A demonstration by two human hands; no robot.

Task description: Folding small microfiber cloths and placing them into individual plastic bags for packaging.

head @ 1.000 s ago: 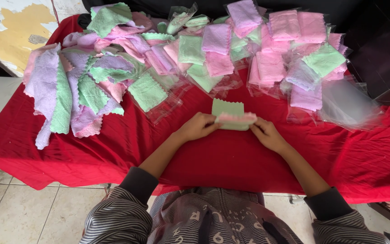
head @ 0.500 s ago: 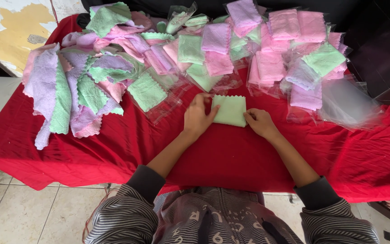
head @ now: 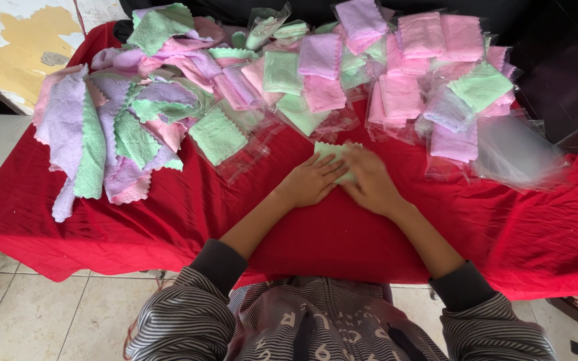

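Observation:
A small light green cloth lies on the red tablecloth in front of me. Both hands press on it and cover most of it. My left hand lies flat on its left part, fingers pointing right. My right hand lies over its right part, blurred with motion, fingers spread toward the left. Only the cloth's upper left corner shows.
Loose pink, purple and green cloths are heaped at the left. Cloths packed in clear bags cover the back and right of the table. Empty clear bags lie at the right. A tiled floor lies below.
The green cloth was spread as a flat square between my hands. Now my right hand has swept left over it and both hands meet on top, the cloth folded smaller.

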